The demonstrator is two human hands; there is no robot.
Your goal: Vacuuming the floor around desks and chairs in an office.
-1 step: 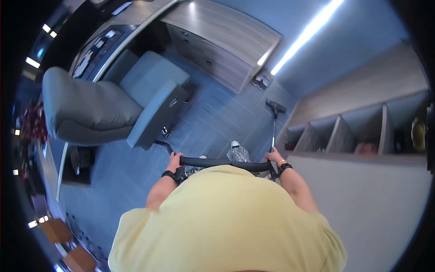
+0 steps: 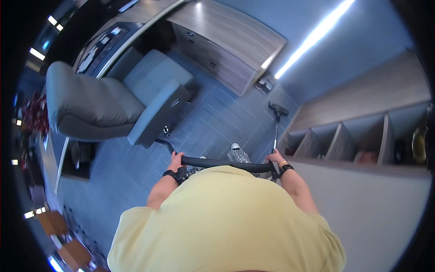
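A vacuum cleaner hose (image 2: 215,163), black and thick, runs across in front of my body. My left hand (image 2: 176,160) is closed round its left end, where the hose bends away toward the chair. Over on the right, my right hand (image 2: 276,157) grips the vacuum wand (image 2: 276,132) near its upper end, where the hose joins. The thin metal wand slants away to a dark floor head (image 2: 278,109), which rests on the grey floor (image 2: 217,115) near the low shelf unit. Parts of my right fingers are hidden.
A grey padded office chair (image 2: 97,106) stands at the left, beside a desk. A wooden drawer cabinet (image 2: 226,50) is ahead, with a pair of shoes (image 2: 263,85) at its corner. An open compartment shelf (image 2: 335,140) lines the right side. My shoe (image 2: 235,147) shows below the wand.
The room has shifted very slightly in the picture, mostly downward and to the right near the top. Both hands keep the same hold.
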